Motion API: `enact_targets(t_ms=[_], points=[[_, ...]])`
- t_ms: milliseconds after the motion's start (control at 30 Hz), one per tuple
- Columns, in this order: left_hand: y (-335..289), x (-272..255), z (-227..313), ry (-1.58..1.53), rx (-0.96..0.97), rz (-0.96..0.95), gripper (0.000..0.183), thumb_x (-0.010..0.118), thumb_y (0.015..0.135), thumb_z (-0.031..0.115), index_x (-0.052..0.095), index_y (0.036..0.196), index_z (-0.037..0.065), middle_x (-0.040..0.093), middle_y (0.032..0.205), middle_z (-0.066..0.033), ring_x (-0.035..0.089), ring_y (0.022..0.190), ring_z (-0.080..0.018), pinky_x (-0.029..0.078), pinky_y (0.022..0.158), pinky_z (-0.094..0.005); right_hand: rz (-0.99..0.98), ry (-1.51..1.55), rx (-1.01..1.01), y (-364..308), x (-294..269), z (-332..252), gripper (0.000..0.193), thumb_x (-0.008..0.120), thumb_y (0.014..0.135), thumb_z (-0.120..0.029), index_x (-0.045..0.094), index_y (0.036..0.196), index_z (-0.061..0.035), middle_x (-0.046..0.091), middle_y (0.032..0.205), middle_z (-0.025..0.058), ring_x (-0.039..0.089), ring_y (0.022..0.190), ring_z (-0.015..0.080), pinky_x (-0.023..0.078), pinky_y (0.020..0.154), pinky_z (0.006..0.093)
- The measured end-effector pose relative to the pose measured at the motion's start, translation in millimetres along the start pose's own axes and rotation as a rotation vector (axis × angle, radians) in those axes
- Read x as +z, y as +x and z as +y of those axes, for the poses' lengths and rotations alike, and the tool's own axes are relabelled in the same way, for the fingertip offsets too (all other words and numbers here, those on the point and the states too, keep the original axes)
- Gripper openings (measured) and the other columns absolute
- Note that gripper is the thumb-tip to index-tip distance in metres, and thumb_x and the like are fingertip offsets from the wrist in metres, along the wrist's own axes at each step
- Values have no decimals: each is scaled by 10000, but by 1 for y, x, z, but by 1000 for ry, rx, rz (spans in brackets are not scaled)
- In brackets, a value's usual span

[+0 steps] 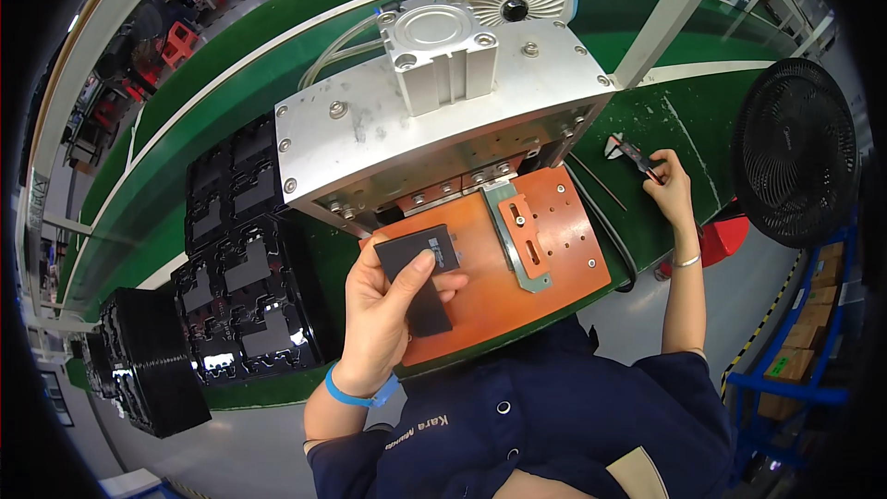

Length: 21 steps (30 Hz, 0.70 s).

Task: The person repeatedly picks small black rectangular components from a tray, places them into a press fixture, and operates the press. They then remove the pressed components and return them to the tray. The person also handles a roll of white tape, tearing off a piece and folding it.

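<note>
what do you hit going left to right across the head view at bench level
stack of black trays → open black tray → left hand holding dark flat cell → orange plate → right hand → black fan

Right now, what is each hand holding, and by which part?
Left hand pinches a flat dark rectangular part at its lower half. Right hand grips a small red-handled tool by its handle.

Lower end of dark flat cell (418, 268): covered by the left hand (379, 323), behind its fingers (407, 282).
Pliers' handles (637, 155): enclosed by the right hand (673, 189); only the jaws show past the fingertips.
Press opening (434, 199): shadowed, interior unreadable.
Tray stack (152, 360): contents too dark to tell.
</note>
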<state>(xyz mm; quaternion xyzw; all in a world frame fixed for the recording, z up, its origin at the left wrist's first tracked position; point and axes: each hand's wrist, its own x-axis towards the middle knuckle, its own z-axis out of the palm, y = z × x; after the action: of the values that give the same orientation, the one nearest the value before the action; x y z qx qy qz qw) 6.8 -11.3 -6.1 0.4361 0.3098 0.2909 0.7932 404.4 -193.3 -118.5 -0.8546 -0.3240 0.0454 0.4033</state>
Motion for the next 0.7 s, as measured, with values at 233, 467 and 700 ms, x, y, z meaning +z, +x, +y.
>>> enact_targets(t_ms=[233, 467, 700], points=[[-1, 0, 2, 52, 3, -46, 165, 621, 895, 37, 462, 856, 58, 680, 892, -161, 681, 627, -174, 548, 563, -260, -44, 285, -235, -53, -26, -112, 511, 673, 691, 5, 616, 1198, -27, 504, 762, -19, 426, 616, 31, 330, 545, 182], [-2, 6, 7, 143, -28, -67, 140, 613, 888, 14, 520, 992, 10, 678, 878, -140, 652, 587, -144, 537, 536, -252, -81, 191, -794, -67, 1, -200, 463, 845, 632, -126, 707, 1066, -43, 659, 833, 68, 612, 676, 144, 466, 540, 242], [-3, 3, 7, 151, -42, -112, 154, 611, 886, 15, 528, 1016, 4, 669, 871, -118, 646, 579, -140, 527, 541, -244, -66, 218, -941, -59, 17, -207, 493, 856, 571, -173, 726, 1038, -81, 644, 764, 25, 578, 606, 134, 447, 513, 246]])
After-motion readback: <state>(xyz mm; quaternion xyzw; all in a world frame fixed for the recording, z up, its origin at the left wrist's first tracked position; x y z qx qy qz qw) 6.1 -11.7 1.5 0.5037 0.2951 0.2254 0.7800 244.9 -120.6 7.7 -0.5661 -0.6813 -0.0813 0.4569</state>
